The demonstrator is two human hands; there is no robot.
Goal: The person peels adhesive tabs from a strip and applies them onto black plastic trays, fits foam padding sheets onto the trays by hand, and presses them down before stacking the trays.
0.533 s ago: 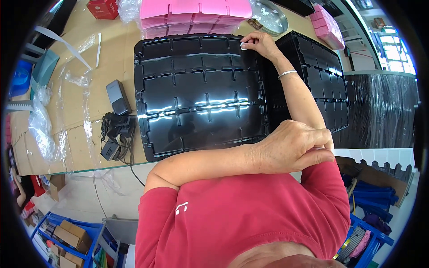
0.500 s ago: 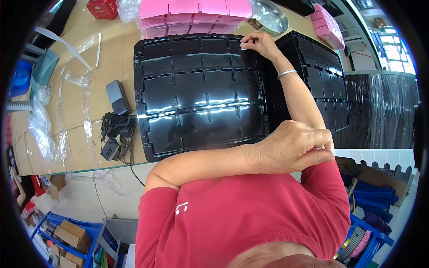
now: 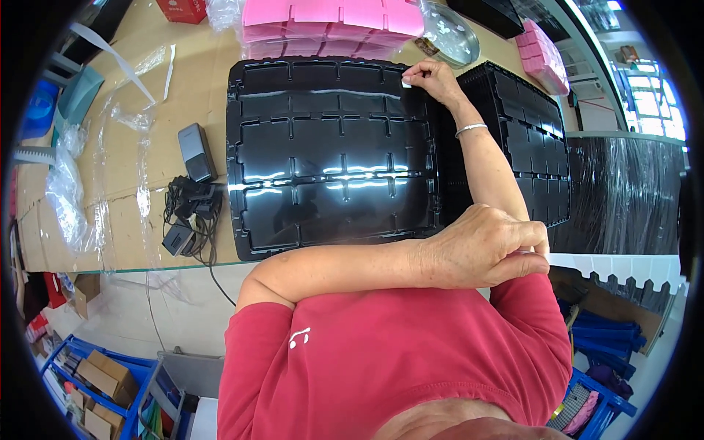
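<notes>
A wide black plastic tray [image 3: 341, 147] with moulded ridges lies in front of me on the cardboard-covered table. At its far right corner my right hand [image 3: 438, 82] pinches a small white piece [image 3: 406, 83], which looks like a sticker or slip, against the tray's surface. My left hand [image 3: 484, 246] is folded across my chest, close to my right upper arm, thumb and fingers pressed together. Whatever is in that pinch, if anything, cannot be made out. A stack of similar black trays [image 3: 528, 132] stands right of my right forearm.
Pink moulded trays [image 3: 330, 18] are piled behind the black tray. A round metal dish [image 3: 451, 37] sits to their right. On the left lie a grey power bank [image 3: 196, 152], a tangle of black cables [image 3: 192, 213] and clear plastic wrap [image 3: 66, 198]. A blue rack [image 3: 110, 389] stands at lower left.
The view has shifted slightly. My right hand stays at the tray's far right corner, its fingers and the white piece a little lower against it. My left hand holds nearly the same pose.
</notes>
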